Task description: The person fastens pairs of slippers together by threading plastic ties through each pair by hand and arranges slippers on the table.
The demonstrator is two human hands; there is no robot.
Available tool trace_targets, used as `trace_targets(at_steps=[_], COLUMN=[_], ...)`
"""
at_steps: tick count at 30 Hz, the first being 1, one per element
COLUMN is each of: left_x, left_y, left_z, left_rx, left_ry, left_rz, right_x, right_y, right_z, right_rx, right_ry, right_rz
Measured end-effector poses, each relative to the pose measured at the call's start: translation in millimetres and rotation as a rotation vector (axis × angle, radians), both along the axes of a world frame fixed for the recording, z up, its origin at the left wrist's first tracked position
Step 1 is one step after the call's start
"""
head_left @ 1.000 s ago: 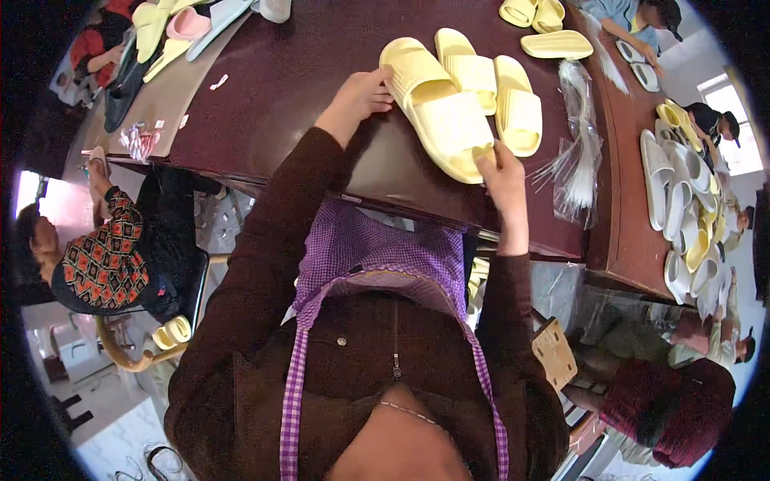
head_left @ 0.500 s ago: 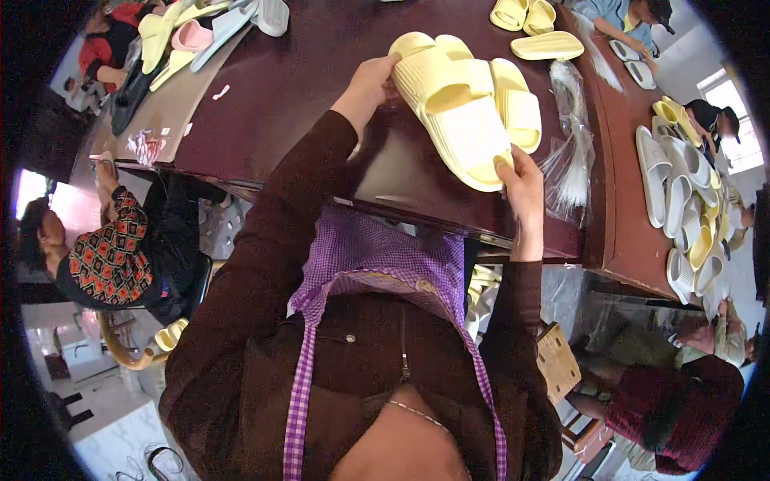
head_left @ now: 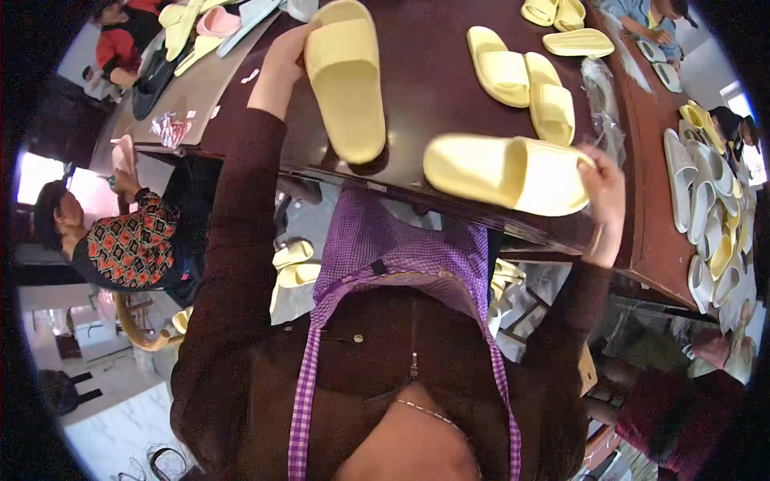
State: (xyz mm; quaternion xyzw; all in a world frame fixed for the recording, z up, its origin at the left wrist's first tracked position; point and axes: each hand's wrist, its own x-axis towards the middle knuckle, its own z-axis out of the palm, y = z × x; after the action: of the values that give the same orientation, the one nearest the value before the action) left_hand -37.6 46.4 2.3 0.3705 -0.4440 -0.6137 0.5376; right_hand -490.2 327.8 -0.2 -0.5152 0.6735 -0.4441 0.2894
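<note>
Leftward from the right grip [head_left: 606,184], a yellow slipper [head_left: 505,174], heel end farthest.

The right hand [head_left: 605,188], motion-blurred, obscures part of the toe end of one yellow slide sandal [head_left: 473,164]; fingertips of the left hand [head_left: 282,68] are concealed behind an upright yellow slide [head_left: 345,88]. The upper edge crops a grey slide [head_left: 301,8]. A maroon form [head_left: 670,413], lower right, is too dark to identify.
</note>
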Motion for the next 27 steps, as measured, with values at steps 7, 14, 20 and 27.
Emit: trace_targets(at_steps=[7, 14, 20, 27], left_x=[-56.7, -59.5, -53.7, -70.2], left_y=[17.7, 74.4, 140.4, 194.9], left_z=[-17.0, -52.2, -66.6, -50.4], left_rx=[0.152, -0.47, -0.866, -0.841], left_ry=[-0.224, -0.683, -0.867, -0.841], left_rz=[-0.211, 0.266, 0.348, 0.158], right_x=[75.6, 112.7, 117.9, 83.7], right_y=[-156.2, -132.3, -12.3, 32.6], right_z=[18.3, -0.3, -65.2, -45.2], right_rx=[-0.232, -0.596, -0.384, -0.278], right_ry=[0.217, 0.425, 0.355, 0.574], right_rz=[0.276, 0.046, -0.003, -0.176])
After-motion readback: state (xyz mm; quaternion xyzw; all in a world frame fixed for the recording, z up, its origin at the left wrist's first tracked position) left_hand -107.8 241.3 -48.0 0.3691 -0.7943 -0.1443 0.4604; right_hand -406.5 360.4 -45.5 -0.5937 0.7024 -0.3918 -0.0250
